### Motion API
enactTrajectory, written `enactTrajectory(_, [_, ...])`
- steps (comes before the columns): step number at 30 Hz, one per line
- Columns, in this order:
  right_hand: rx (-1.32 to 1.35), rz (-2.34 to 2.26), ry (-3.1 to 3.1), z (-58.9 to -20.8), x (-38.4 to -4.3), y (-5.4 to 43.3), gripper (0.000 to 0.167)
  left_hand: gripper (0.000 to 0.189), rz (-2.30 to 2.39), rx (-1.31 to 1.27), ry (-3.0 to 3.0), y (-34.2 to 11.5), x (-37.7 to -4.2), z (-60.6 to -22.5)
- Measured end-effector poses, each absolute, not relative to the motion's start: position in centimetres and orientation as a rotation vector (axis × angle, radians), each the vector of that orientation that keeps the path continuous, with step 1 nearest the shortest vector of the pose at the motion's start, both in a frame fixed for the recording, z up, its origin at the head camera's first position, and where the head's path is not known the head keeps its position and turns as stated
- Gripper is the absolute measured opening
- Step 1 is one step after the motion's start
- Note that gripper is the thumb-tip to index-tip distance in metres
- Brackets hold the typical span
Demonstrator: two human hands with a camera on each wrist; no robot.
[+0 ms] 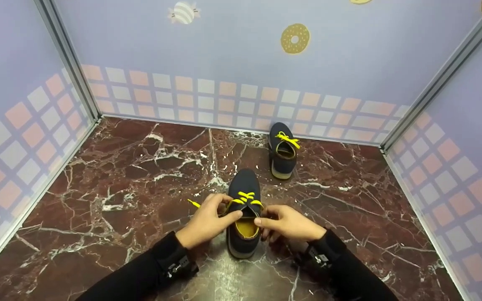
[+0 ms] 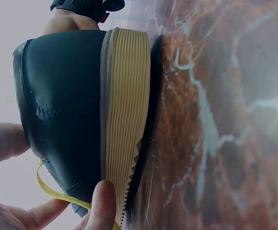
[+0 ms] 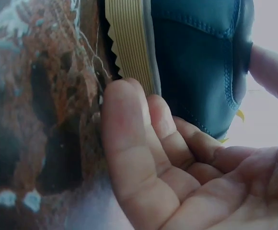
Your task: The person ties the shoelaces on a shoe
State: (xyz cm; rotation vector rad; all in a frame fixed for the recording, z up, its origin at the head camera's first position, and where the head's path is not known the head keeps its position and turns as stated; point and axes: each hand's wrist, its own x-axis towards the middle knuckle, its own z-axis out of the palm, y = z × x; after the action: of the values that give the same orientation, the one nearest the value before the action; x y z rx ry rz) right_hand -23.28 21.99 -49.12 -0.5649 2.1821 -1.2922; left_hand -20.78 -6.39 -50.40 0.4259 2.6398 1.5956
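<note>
The left-hand grip [image 1: 211,219] and right-hand grip [image 1: 287,223] hold the nearer dark shoe [image 1: 245,211] upright on the marbled surface [image 1: 140,234], thumbs at its collar [image 2: 20,96], its upper probably light and pliant, its ribbed sole [image 2: 127,96] likely the stiffer hold.

Standing here, I'm not making out any text, brands or numbers tbh. Nothing legible is showing on the near shoe [image 1: 247,212], far shoe [image 1: 283,162] or back wall [image 1: 232,54]; the left wristband's [image 1: 178,264] pale marks are looking too tiny.
</note>
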Motion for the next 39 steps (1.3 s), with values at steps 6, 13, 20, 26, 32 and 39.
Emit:
enactTrajectory(6, [-0.522,-1.345,2.252,-49.0,-23.7,22.3,0.039,0.041,1.629,0.414,2.671,-6.6,-21.1,-50.3])
enactTrajectory(13, [-0.480,-1.534,2.391,-49.5,-24.1,22.3,0.025,0.023,1.666,0.424,2.675,-6.8,-21.2,-50.4])
enactTrajectory(20, [-0.559,-1.640,2.401,-49.9,-24.0,21.6,0.022,0.023,1.768,0.474,2.617,-6.3,-21.4,-51.0])
enactTrajectory(26, [-0.614,-1.650,2.470,-50.2,-23.9,21.3,0.011,0.027,1.940,0.525,2.463,-6.1,-21.4,-51.1])
enactTrajectory(32, [-0.676,-1.699,2.467,-50.3,-24.0,21.1,0.002,0.030,2.044,0.441,2.253,-5.7,-21.6,-51.0])
enactTrajectory(39, [-0.600,-1.798,2.405,-50.2,-23.8,20.9,0.008,0.024,2.180,0.332,2.038,-5.1,-22.4,-50.9])
